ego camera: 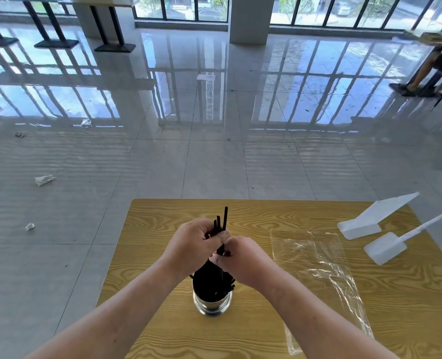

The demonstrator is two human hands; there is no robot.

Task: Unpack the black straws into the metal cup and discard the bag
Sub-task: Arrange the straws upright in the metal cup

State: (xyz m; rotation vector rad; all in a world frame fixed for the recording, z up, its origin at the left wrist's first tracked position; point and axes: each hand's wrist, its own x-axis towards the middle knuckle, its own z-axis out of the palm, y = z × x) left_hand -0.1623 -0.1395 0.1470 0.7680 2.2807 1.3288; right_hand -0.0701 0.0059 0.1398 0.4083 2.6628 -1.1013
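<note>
Head view: a wood-grain tabletop (318,320) fills the near part of the scene, with glossy tiled floor (162,156) beyond it and windows along the far wall.

The metal cup (212,304) stands upright on the tabletop, near the left-centre of it. A thick bunch of black straws (210,281) sits in the cup, their upper ends fanning out above the rim.

Both hands meet just above the cup. The left hand (191,244) is curled around the upper part of the straws; several straw tips poke up past its fingers on the far side. The right hand (243,260) is closed beside it, pinching straws between thumb and fingers, touching the left hand. Both forearms reach in from the near edge.

The bag (326,275), clear and crumpled flat, lies on the tabletop to the right of the cup, well apart from the hands, stretching from mid-table toward the near edge.

Two white plastic scoops (385,247) rest at the far right corner of the tabletop, handles pointing away to the right.

On the floor to the left lie a few bits of crumpled litter (43,180). At the far right a seated person's legs (422,71) show.
</note>
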